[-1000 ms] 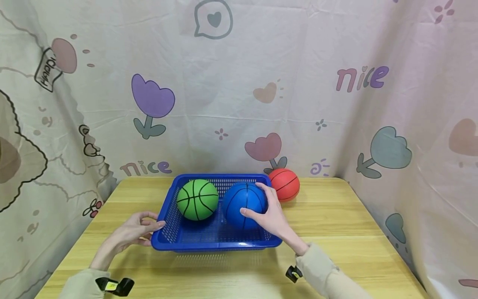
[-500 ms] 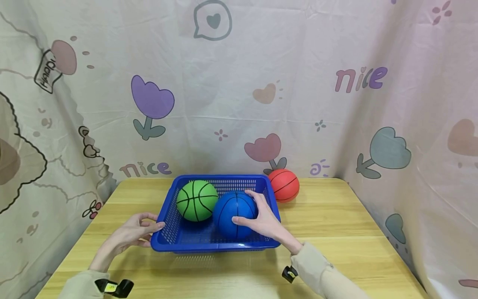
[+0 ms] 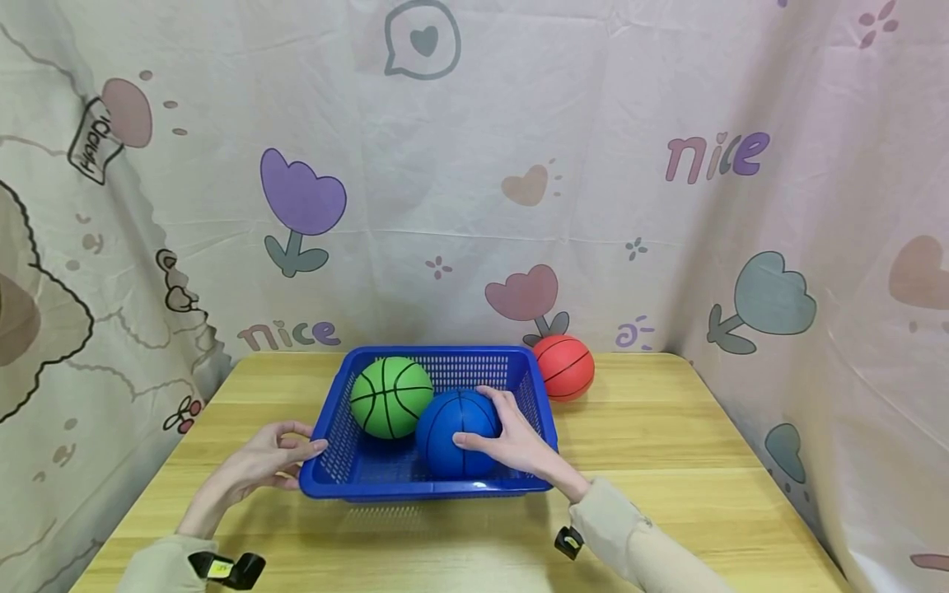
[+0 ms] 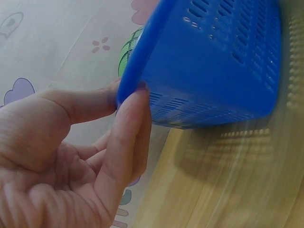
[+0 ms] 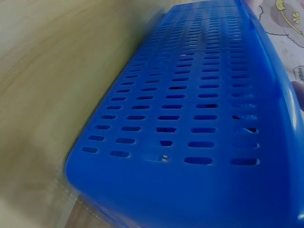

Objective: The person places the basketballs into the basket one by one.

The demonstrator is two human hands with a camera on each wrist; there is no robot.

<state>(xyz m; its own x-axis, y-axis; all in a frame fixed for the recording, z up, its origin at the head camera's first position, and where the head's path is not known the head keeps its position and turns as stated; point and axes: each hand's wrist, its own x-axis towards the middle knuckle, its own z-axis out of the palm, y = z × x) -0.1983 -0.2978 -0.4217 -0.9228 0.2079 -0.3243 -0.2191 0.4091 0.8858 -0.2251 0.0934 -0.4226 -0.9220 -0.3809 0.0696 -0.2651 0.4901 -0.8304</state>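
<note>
In the head view a blue plastic basket (image 3: 426,487) with slotted walls stands on the table. My left hand (image 3: 255,461) pinches its left rim between thumb and fingers, as the left wrist view also shows. With thumb and fingers spread round it, my right hand (image 3: 522,441) grips a blue ball (image 3: 448,436) with black basketball lines, low inside the basket. A green ball (image 3: 390,397) of the same pattern sits to its upper left; the two look close or touching. The right wrist view is mostly filled by the basket's outer wall (image 5: 190,118), hiding the blue ball.
A red ball (image 3: 565,368) rests on the table outside the basket, by its far right corner. The wooden table (image 3: 667,461) extends to both sides. Behind it hangs a patterned cloth (image 3: 445,140).
My right hand has carried the blue ball left and towards me inside the basket, beside the green ball. The left hand stays on the rim.
</note>
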